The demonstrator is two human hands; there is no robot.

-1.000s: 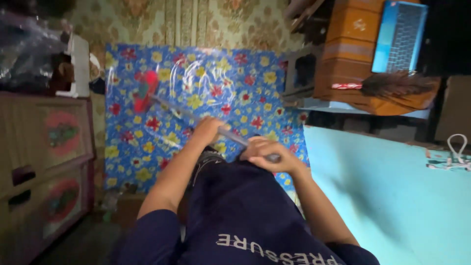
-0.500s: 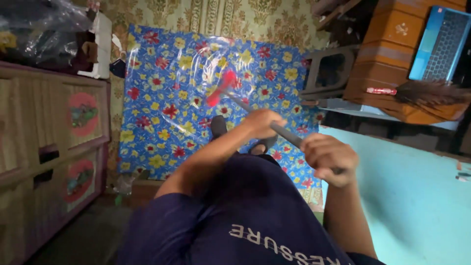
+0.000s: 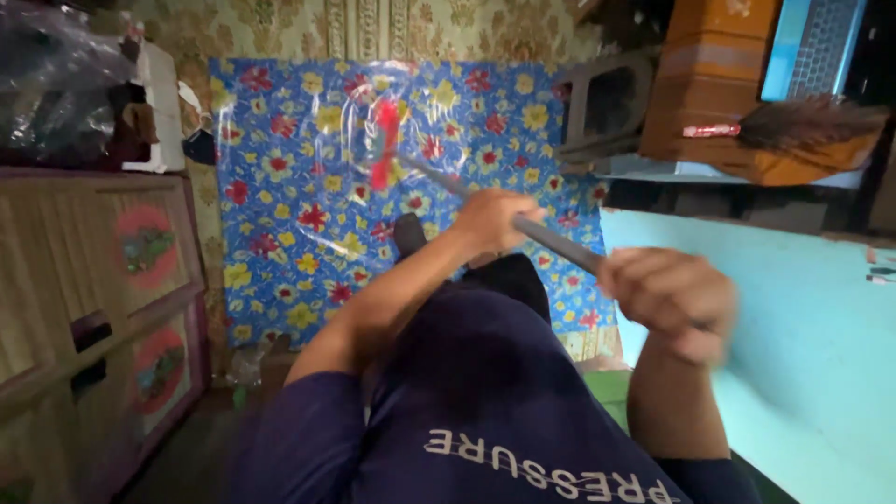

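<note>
While both hands grip one long tool, the scene reads near to far as follows.

Shirt: dark blue shirt (image 3: 485, 411) fills the bottom of the view, with pale lettering across it.
Right hand: right hand (image 3: 674, 299) is closed in a fist around the near end of the handle (image 3: 551, 238), blurred.
Left hand: left hand (image 3: 490, 219) is closed around the same grey handle further along, above the dark trousers.
Broom: the handle runs up and left from the hands to a red head (image 3: 383, 145), which is over the mat, blurred; whether it touches the mat I cannot tell.
Mat: blue mat (image 3: 280, 187) with red and yellow flowers, glossy, on a patterned floor.
Drawers: drawer unit (image 3: 103, 308) at left, each front bearing a round pink panel with a green picture.
Bed: turquoise bed (image 3: 803, 327) at right.
Far things: white box (image 3: 154, 103) at upper left; orange cabinet (image 3: 709, 75) at upper right with a small red packet (image 3: 709, 131) and a dark brush (image 3: 812, 117) against it; blue laptop (image 3: 817, 47) beyond.
Change: half a second ago the red head lay further right and lower on the mat; it has swung up and left, and the right hand now sits lower right.
</note>
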